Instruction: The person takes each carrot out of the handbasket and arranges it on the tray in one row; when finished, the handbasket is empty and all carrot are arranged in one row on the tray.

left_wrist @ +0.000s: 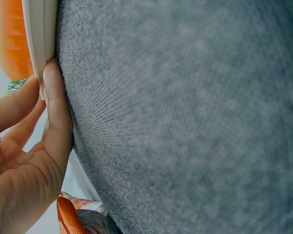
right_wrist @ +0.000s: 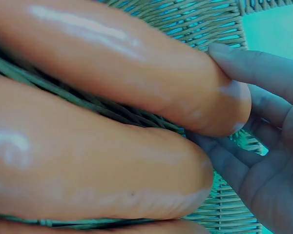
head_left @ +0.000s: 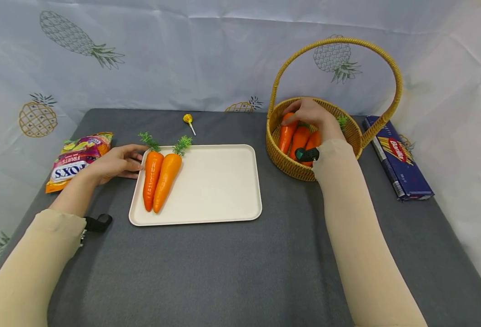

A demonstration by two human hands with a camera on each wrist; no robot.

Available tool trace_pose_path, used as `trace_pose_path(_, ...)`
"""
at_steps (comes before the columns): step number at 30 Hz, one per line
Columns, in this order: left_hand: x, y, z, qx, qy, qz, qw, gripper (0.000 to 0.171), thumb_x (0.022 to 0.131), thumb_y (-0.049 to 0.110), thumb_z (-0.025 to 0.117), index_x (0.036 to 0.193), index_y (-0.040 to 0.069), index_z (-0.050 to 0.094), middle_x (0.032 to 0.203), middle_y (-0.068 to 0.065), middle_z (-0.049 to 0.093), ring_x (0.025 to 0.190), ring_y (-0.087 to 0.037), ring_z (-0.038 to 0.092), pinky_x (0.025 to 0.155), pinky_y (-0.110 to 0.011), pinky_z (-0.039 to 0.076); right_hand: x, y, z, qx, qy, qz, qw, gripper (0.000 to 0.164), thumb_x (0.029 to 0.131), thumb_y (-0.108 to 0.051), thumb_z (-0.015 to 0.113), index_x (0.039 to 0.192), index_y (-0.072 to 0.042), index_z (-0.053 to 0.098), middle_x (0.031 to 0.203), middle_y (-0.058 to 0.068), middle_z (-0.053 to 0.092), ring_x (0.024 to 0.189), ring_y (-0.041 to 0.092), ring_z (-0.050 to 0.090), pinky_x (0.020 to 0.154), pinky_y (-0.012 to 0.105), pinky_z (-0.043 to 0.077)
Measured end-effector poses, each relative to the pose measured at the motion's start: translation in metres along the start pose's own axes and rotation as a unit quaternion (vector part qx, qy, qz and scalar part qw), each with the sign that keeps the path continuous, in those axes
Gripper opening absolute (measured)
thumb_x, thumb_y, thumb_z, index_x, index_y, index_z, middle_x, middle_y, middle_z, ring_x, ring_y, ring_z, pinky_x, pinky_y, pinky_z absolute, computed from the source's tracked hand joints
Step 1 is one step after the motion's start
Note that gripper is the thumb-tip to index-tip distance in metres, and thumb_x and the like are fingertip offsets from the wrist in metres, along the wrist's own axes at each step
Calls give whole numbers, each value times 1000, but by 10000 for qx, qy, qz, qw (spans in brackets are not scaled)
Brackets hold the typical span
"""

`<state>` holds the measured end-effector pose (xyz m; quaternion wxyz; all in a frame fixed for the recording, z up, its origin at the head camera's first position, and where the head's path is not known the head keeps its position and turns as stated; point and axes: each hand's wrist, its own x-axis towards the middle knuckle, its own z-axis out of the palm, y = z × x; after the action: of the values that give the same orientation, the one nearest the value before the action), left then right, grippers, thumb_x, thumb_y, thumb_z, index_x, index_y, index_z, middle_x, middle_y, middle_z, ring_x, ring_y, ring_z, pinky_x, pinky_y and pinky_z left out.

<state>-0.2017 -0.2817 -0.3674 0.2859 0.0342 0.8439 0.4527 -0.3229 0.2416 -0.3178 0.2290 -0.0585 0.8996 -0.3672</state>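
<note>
My left hand (head_left: 119, 162) pinches the left edge of a cream tray (head_left: 220, 186), thumb and fingers on either side of the rim (left_wrist: 45, 39) in the left wrist view. Two toy carrots with green tops, one orange-red (head_left: 152, 179) and one lighter orange (head_left: 167, 182), lie side by side on the tray's left part. Inside a wicker basket (head_left: 274, 147) at the right, my right hand (head_left: 312, 113) grips the thick top end of a carrot (right_wrist: 136, 68). Next to it in the basket lie more carrots (right_wrist: 102, 165), their lower ends toward me.
A bag of fruit sweets (head_left: 81, 159) lies left of the tray, by my left hand. Behind the tray is a yellow lollipop (head_left: 188, 120). The basket's tall handle (head_left: 338, 41) arches above my right hand. A blue pasta box (head_left: 400, 159) lies right of the basket.
</note>
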Motion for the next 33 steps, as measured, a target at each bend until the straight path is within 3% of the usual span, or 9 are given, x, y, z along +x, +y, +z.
trace_pose_path(8, -1, 0, 0, 8, -6, 19, 10000, 64, 101, 9, 50, 157, 3, 18, 125, -12, 40, 90, 0, 58, 82, -24, 61, -2, -2, -4, 59, 150, 97, 9998, 57, 89, -30, 72, 140, -13, 55, 135, 3, 54, 110, 19, 57, 109, 41, 46)
trace_pose_path(12, -1, -1, 1, 15, -5, 25, 10000, 64, 101, 9, 50, 157, 2, 18, 126, -13, 40, 90, 0, 59, 82, -23, 61, -1, -3, -6, 142, 119, 89, 9998, 57, 89, -30, 72, 140, -12, 54, 142, 4, 50, 107, 17, 59, 110, 42, 46)
trace_pose_path(20, 0, 0, 1, 4, 0, 33, 10000, 64, 101, 9, 51, 156, 3, 19, 125, -12, 40, 89, 0, 58, 82, -23, 61, -6, -7, -15, 505, 67, -181, 9985, 55, 91, -24, 70, 140, -6, 54, 136, 3, 52, 99, 9, 59, 106, 38, 47)
trace_pose_path(23, 0, 0, 0, 10, 5, 38, 10000, 63, 101, 9, 51, 156, 2, 20, 123, -10, 41, 89, 0, 58, 82, -23, 61, -6, -6, -19, 585, 162, -308, 9977, 55, 90, -25, 71, 139, -5, 55, 132, -1, 53, 99, 8, 59, 103, 36, 48)
trace_pose_path(28, 0, 0, 0, 17, 7, 47, 10000, 63, 101, 9, 51, 156, 2, 21, 122, -9, 41, 89, 0, 58, 82, -23, 61, -12, -10, -26, 1138, 232, -505, 9920, 51, 90, -17, 71, 136, 0, 56, 110, -7, 61, 86, 9, 65, 90, 27, 55)
trace_pose_path(33, 0, -1, -1, 34, -5, 59, 10000, 63, 101, 9, 51, 156, 2, 20, 122, -10, 42, 89, 0, 58, 82, -23, 60, -22, -17, -33, 1508, 405, -754, 9849, 40, 88, -16, 73, 126, -8, 64, 110, -6, 62, 88, 11, 65, 81, 21, 57)
